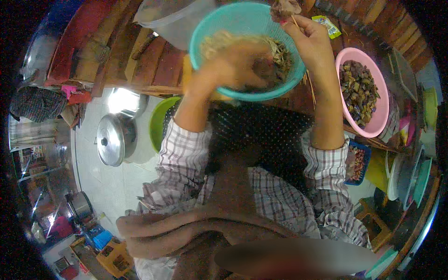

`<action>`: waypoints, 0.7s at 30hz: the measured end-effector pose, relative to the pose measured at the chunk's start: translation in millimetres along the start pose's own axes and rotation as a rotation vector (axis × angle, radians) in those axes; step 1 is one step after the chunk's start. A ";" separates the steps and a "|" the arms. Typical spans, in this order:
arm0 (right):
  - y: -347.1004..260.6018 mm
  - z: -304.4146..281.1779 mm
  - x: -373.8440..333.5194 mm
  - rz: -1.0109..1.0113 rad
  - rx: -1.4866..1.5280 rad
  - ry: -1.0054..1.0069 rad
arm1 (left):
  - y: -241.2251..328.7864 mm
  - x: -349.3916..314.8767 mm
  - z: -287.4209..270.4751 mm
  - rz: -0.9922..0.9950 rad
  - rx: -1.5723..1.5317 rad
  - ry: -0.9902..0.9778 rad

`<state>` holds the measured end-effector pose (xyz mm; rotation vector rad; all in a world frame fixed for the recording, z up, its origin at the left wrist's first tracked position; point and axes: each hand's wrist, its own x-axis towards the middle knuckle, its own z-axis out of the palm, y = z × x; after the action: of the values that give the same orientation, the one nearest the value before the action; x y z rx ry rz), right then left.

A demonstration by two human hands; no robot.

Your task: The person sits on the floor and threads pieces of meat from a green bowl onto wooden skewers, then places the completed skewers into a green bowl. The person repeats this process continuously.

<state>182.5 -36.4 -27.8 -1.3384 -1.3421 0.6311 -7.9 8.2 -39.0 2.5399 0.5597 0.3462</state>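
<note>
A thin wooden skewer (294,20) is pinched in my raised right hand (311,37), over the right rim of a teal plastic basin (249,96). Crumpled brownish pieces (284,8) sit at the skewer's upper end. Inside the basin lie pale and dark brown, folded-looking pieces (280,53) that I cannot name for certain. My left hand (228,67) is reaching into the basin, smeared by motion, so its fingers and anything in them are unclear. Several loose skewers (310,88) lie on the wooden table beside the basin, below my right wrist.
A pink basin (385,100) of dark brown chunks stands to the right. Behind lie a yellow-green packet (326,26) and a clear plastic tub (179,23). Below the table edge are a green basin (158,123), a lidded metal pot (110,140) and a blue container (364,163).
</note>
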 end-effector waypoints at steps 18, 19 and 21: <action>-11.5 -2.0 -11.6 0.277 0.751 -0.204 | 14.4 1.6 -27.8 -0.070 -1.207 0.349; -13.5 -5.1 -10.0 0.315 0.895 -0.301 | 14.6 -1.3 -30.4 -0.033 -1.147 0.345; -17.3 -4.7 -10.6 0.369 0.960 -0.330 | 12.8 -0.6 -32.0 -0.020 -1.002 0.371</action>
<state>178.4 -51.6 -14.1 -0.6837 -0.8138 1.5618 -15.3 11.6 -5.4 1.5066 0.3905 0.8498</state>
